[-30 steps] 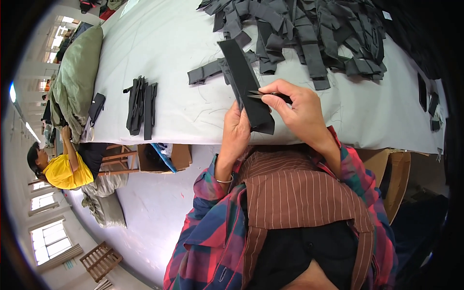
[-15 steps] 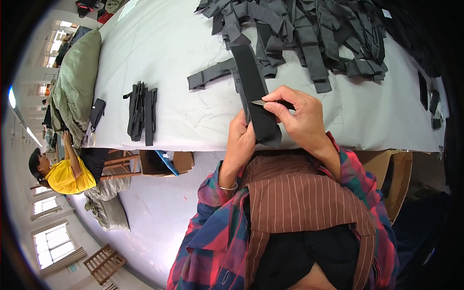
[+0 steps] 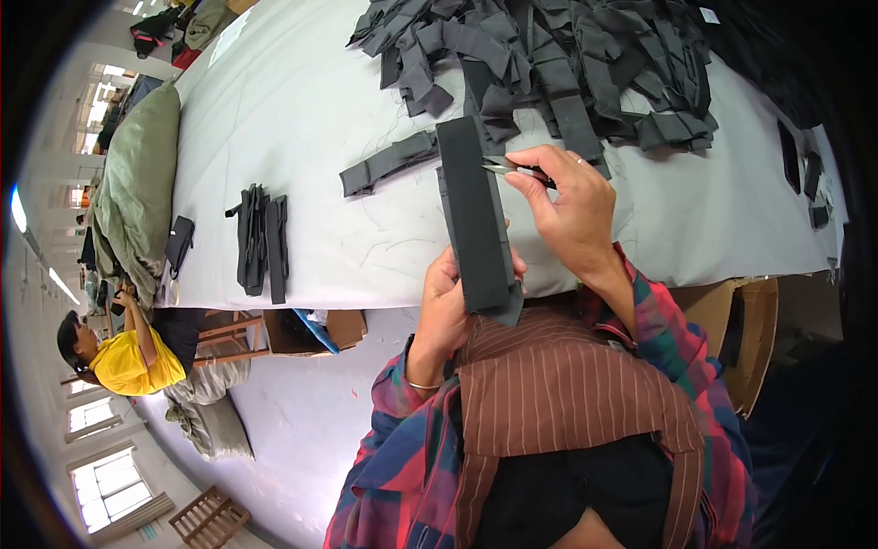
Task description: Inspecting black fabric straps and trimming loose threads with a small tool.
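Note:
My left hand (image 3: 444, 297) grips the lower end of a black fabric strip (image 3: 471, 215), which stands tilted over the near part of the table. The strip looks folded in layers, with loose layers along its left side and lower end. In my right hand (image 3: 576, 206) is a small pair of thread snips (image 3: 498, 167) with dark handles. Their pointed metal blades are beside the strip's upper right edge, pointing left. Behind the strip, a dark grey fabric piece (image 3: 389, 163) lies on the white-covered table (image 3: 357, 242).
A large heap of dark fabric pieces (image 3: 567, 73) covers the table's far right. Neatly stacked strips (image 3: 262, 240) lie to the left. Beyond is a green sack (image 3: 137, 174), and a person in a yellow shirt (image 3: 137, 361). Cardboard boxes (image 3: 346, 328) stand under the table's edge.
The strip has turned more upright and come lower, nearer my body. My right hand has shifted the snips from the strip's middle to its upper right edge, and the blades now show apart.

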Available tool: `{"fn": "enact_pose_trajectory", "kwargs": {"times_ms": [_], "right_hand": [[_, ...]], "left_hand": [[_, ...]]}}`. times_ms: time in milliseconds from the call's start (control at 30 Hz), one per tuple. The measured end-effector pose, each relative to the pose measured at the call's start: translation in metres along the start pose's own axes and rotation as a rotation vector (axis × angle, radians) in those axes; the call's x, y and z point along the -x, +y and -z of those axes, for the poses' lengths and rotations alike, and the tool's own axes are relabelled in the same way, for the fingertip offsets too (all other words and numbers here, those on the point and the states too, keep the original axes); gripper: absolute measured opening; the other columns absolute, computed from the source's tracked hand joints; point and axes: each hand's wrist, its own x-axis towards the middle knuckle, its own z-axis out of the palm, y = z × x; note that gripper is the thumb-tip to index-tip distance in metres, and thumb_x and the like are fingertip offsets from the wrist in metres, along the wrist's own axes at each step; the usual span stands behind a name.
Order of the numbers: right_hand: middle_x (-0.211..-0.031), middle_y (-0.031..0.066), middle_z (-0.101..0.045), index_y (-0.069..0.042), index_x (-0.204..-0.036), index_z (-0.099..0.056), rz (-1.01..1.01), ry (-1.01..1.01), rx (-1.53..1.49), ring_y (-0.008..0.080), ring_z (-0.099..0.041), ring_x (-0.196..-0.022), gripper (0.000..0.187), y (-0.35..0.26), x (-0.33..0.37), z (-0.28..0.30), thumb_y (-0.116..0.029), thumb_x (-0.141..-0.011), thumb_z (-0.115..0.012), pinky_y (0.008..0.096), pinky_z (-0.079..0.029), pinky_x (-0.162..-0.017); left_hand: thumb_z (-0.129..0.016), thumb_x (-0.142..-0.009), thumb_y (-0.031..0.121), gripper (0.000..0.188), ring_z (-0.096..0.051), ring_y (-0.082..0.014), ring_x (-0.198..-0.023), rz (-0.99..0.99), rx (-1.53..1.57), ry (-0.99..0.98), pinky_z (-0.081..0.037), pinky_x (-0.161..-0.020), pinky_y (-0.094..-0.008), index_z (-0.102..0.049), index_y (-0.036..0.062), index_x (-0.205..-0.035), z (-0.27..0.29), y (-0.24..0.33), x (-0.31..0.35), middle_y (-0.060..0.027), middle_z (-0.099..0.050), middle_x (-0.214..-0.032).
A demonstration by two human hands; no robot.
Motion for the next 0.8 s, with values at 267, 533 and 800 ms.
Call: {"fn": "enact_pose_trajectory", "kwargs": {"times_ms": [267,533,800], "right_hand": [[-0.076,0.0046,-0.063,-0.01,-0.092,-0.065,-0.019,0.026,0.001,0.0204,-0.06,-0.068,0.014,0.0037,0.0009,0.0014,-0.015,-0.08,-0.068,0.0301,-0.045,-0.06],[-0.076,0.0049,-0.063,-0.009,-0.092,-0.065,-0.049,0.04,-0.02,0.0204,-0.059,-0.068,0.014,0.0038,0.0023,0.0007,-0.016,-0.08,-0.068,0.0304,-0.045,-0.061],[-0.072,0.0033,-0.063,-0.01,-0.09,-0.065,0.019,0.028,0.06,0.0191,-0.058,-0.063,0.013,0.0032,-0.0011,0.0074,-0.016,-0.08,-0.068,0.0289,-0.044,-0.057]], "left_hand": [[-0.057,-0.087,0.014,0.049,-0.061,-0.0246,-0.075,-0.003,0.023,-0.012,-0.051,-0.069,-0.0333,-0.04,-0.0048,-0.129,-0.0001,0.0001,-0.0015,-0.0175,-0.059,-0.093],[-0.056,-0.089,0.019,0.049,-0.06,-0.0248,-0.072,-0.03,0.013,-0.054,-0.05,-0.068,-0.0355,-0.04,-0.005,-0.129,0.0004,-0.0023,0.0003,-0.0172,-0.058,-0.092],[-0.055,-0.09,0.018,0.046,-0.06,-0.0243,-0.071,-0.009,0.0,-0.074,-0.05,-0.067,-0.034,-0.042,-0.0048,-0.128,0.0038,-0.0027,0.0034,-0.0168,-0.058,-0.09]]}}
